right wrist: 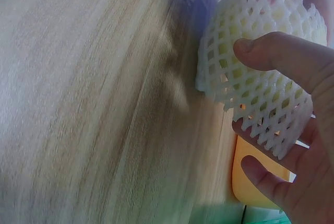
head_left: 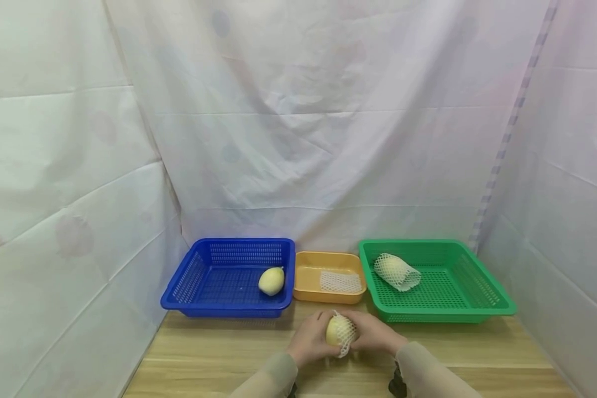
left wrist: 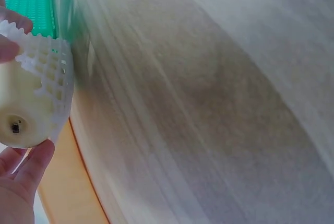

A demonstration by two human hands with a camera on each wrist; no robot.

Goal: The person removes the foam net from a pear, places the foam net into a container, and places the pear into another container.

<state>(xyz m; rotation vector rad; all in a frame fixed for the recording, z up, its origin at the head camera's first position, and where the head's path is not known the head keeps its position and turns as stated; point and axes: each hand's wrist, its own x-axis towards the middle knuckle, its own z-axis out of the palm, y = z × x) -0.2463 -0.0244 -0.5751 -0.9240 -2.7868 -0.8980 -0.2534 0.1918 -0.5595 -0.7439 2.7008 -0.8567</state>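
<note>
Above the front of the table, both hands hold a pale yellow pear (head_left: pixel 331 333) partly inside a white foam net sleeve (head_left: pixel 347 330). My left hand (head_left: pixel 310 338) grips the bare side of the pear. On the netted side, my right hand (head_left: pixel 375 333) grips the net and pear, its thumb (right wrist: pixel 266 51) lying across the mesh in the right wrist view. The bare end of the pear (left wrist: pixel 18 104), with a dark spot, shows in the left wrist view. Its far side is hidden by net and fingers.
A blue basket (head_left: pixel 179 282) at the left holds a bare pear (head_left: pixel 271 281). In the middle, an orange tray (head_left: pixel 305 271) holds flat foam nets (head_left: pixel 340 282). The green basket (head_left: pixel 477 287) at the right contains a netted pear (head_left: pixel 395 271). White cloth (head_left: pixel 298 160) hangs behind.
</note>
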